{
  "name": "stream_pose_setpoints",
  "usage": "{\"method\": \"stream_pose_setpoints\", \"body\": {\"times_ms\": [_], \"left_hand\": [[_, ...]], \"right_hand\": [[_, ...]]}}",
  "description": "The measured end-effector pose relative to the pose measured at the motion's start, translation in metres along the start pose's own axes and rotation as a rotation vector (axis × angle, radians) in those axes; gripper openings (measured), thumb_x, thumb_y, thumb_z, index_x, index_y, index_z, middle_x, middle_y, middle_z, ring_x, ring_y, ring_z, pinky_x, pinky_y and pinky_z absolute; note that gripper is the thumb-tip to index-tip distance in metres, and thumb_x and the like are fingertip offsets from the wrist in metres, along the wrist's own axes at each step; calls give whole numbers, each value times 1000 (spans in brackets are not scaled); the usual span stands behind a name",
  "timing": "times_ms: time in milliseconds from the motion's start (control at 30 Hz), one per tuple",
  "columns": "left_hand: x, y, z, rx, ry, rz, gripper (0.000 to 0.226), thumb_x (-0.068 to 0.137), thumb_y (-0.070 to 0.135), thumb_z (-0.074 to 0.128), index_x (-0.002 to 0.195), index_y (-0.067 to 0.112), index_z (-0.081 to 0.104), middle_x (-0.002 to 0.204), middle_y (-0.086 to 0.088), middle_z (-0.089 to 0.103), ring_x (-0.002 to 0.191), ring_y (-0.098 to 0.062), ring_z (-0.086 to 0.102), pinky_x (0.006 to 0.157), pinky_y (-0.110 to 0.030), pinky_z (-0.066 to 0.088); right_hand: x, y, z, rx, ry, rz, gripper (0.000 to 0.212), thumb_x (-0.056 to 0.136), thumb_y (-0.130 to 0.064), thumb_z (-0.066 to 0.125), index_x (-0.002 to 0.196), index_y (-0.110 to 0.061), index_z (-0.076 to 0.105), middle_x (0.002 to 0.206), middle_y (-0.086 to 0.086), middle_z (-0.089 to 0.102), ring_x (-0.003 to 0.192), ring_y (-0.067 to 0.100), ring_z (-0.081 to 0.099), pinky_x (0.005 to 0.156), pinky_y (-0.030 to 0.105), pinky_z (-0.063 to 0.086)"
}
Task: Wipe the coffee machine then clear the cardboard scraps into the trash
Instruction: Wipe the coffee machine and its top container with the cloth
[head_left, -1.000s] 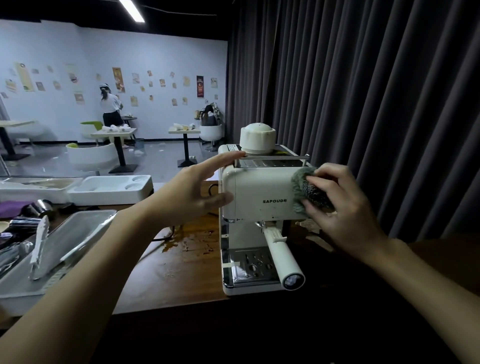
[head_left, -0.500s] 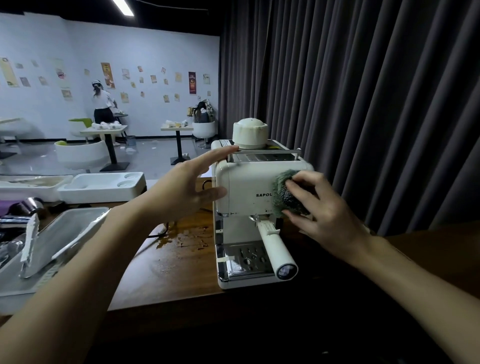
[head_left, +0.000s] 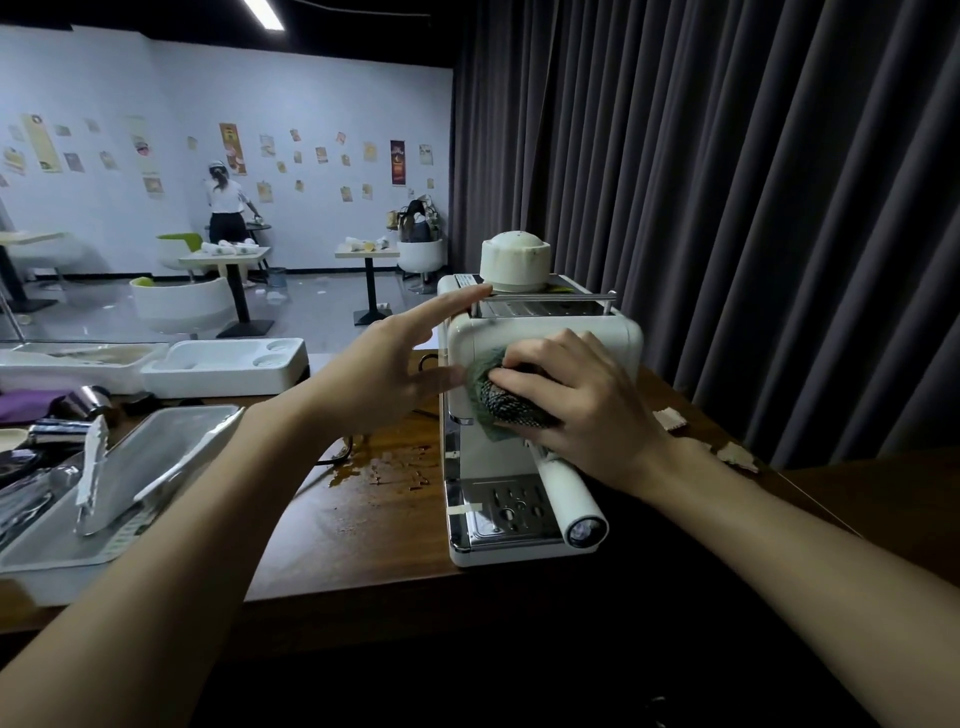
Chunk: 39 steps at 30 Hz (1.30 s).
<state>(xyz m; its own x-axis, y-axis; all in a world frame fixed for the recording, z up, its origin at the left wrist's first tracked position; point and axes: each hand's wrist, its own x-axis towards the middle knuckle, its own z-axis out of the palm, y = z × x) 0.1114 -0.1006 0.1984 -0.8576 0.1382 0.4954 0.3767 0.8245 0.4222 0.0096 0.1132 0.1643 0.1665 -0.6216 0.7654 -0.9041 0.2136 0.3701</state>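
We are on the wiping step. Our right hand has its fingers bent over a bunched green cloth and presses it flat against the upper front of the coffee machine, which stands on the wooden counter near its front edge. Our left hand holds nothing: its fingers are straight and spread, with the tips against the machine's top left corner.

To do this well, we judge the left hand should brace firmly so the machine does not slide towards the curtain. We should wipe in overlapping passes across the whole panel, then work around the white handle that juts forward below. The wet brown spill lies just beside the machine's left foot, and we should not drag the cloth through it.

The cardboard scraps lie on the counter to the right of the machine, untouched. Our right hand covers the middle of the panel, so we cannot say how clean it is. The machine's right side and back are hidden. No trash bin that we can be sure of shows, and the right thumb is out of sight.
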Motion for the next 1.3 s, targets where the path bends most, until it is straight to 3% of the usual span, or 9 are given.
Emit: {"method": "stream_pose_setpoints", "body": {"times_ms": [233, 433, 700, 833, 967, 1033, 1133, 1233, 1300], "left_hand": [[2, 0, 0, -5, -1, -25, 81, 92, 13, 67, 151, 47, 25, 158, 16, 32, 147, -9, 28, 120, -48, 30], [3, -1, 3, -7, 17, -24, 82, 91, 12, 68, 150, 50, 25, 158, 15, 34, 147, -12, 31, 119, -49, 31], [3, -4, 5, 6, 23, -27, 86, 90, 12, 68, 149, 55, 23, 159, 16, 33, 146, -18, 33, 115, -53, 36], [2, -2, 4, -10, 29, -7, 86, 91, 12, 68, 148, 57, 22, 158, 16, 32, 147, -13, 31, 117, -50, 35], [0, 1, 3, -43, -4, -2, 85, 92, 13, 67, 147, 60, 22, 158, 21, 31, 147, -6, 28, 119, -47, 32], [-1, 3, 2, -109, -24, -13, 85, 92, 11, 66, 144, 63, 23, 156, 24, 32, 146, -1, 27, 121, -45, 28], [-3, 7, 1, -255, -37, -59, 82, 89, 9, 60, 136, 69, 30, 152, 27, 36, 145, -1, 29, 119, -36, 28], [-3, 9, 6, -310, -29, -68, 79, 90, 2, 56, 136, 63, 33, 150, 25, 38, 137, 5, 36, 100, -9, 40], [0, 11, 9, -310, -31, -55, 75, 95, 2, 57, 136, 60, 35, 145, 28, 40, 128, 17, 39, 88, -1, 41]], "right_hand": [[-53, 24, -18, 85, 34, 232, 34, 82, -17, 78, 107, 5, 69, 108, 18, 61, 98, 33, 61, 85, 45, 51], [-74, 21, -26, 114, 181, 504, 39, 73, -4, 81, 108, 8, 68, 108, 19, 55, 102, 13, 54, 100, 15, 42], [-64, 15, -26, 172, 40, 419, 45, 81, -11, 73, 121, 7, 61, 119, 14, 45, 109, 28, 58, 107, 23, 39], [-43, 12, -21, 185, 56, 361, 39, 78, -9, 75, 112, 8, 66, 108, 19, 53, 98, 30, 61, 99, 25, 46], [-16, 7, -14, 172, 25, 338, 38, 81, -11, 77, 116, 2, 66, 111, 14, 57, 102, 28, 59, 93, 41, 50], [1, 4, -11, 163, 32, 335, 40, 83, -19, 74, 118, -1, 66, 114, 11, 58, 103, 28, 59, 90, 49, 49], [24, -2, -5, 139, -14, 308, 41, 83, -26, 71, 119, -6, 64, 115, 7, 58, 103, 27, 56, 87, 48, 47], [26, -1, -6, 107, -44, 273, 39, 85, -29, 67, 118, -9, 65, 116, 5, 60, 103, 27, 56, 84, 48, 46], [17, 4, -11, 79, -34, 260, 37, 85, -29, 65, 116, -10, 66, 115, 4, 62, 101, 28, 57, 82, 49, 47]]}}
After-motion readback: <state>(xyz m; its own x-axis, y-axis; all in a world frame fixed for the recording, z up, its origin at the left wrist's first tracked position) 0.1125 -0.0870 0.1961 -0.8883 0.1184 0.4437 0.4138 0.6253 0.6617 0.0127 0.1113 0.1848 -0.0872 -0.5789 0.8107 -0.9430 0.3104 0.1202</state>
